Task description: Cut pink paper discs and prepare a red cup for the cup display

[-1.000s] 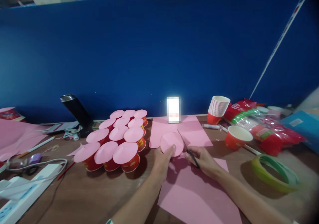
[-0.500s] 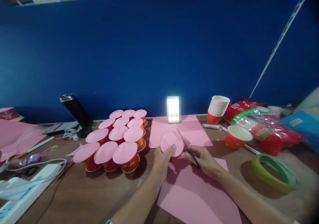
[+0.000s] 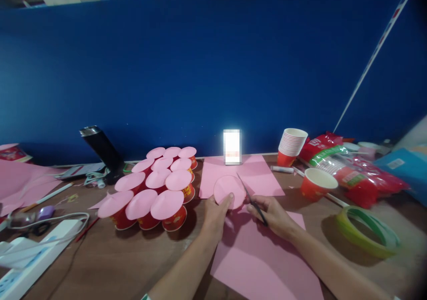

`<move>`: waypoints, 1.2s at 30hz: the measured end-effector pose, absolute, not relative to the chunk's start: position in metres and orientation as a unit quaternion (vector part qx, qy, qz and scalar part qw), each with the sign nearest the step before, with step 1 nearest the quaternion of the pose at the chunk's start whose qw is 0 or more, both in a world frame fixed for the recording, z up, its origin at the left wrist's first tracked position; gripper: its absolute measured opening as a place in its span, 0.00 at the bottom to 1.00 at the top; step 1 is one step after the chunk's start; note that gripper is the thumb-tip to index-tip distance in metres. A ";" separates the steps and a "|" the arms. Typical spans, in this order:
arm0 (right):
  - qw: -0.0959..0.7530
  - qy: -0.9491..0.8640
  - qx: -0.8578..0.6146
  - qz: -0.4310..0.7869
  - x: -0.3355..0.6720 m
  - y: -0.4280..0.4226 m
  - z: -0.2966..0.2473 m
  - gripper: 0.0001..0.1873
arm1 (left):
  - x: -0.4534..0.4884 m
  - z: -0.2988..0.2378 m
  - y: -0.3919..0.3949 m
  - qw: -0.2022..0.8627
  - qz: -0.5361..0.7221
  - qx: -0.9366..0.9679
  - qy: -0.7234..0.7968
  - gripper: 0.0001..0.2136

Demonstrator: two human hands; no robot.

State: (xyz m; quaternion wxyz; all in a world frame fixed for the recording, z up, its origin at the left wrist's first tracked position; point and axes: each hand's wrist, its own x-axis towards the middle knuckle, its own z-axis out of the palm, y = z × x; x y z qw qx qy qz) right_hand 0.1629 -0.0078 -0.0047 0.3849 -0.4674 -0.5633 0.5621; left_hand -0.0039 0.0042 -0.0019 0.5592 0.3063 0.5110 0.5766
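Scissors (image 3: 247,191), one; loose pink disc (image 3: 225,187), one; capped cups (image 3: 158,178), twelve.

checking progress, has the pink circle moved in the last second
No, the pink circle stays just below the lit screen, as before.

Dim, bluish light; the screen (image 3: 232,146) glares white; soft shadows on the table (image 3: 110,260); edges bend, corners darken.

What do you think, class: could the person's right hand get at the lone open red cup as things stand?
Probably yes. The red paper cup stands upright just right of the right hand, only bare tabletop between them. But that hand holds scissors, so its grip is not free.
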 end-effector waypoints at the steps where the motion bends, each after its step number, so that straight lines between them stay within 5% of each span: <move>1: 0.383 -0.562 -0.469 0.564 0.163 -0.008 -0.005 0.24 | -0.004 -0.001 0.004 0.557 0.578 0.309 0.511 0.19; 36: 0.384 -0.576 -0.436 0.575 0.168 -0.006 -0.009 0.22 | -0.005 -0.004 0.003 0.583 0.561 0.336 0.483 0.22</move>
